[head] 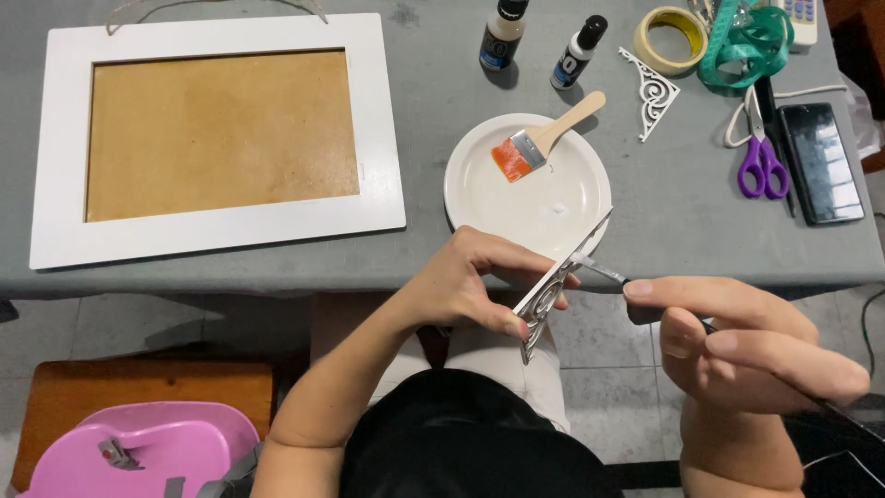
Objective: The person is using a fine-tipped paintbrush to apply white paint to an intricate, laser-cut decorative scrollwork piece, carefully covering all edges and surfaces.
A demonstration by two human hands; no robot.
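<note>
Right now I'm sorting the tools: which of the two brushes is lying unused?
The wide flat brush with orange bristles and a pale wooden handle, resting on the white plate. The thin brush is in the right hand.

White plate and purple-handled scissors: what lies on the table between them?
In the head view, one white scrollwork bracket lies on the grey table between the white plate and the purple-handled scissors; the rest of that stretch is bare cloth.
</note>
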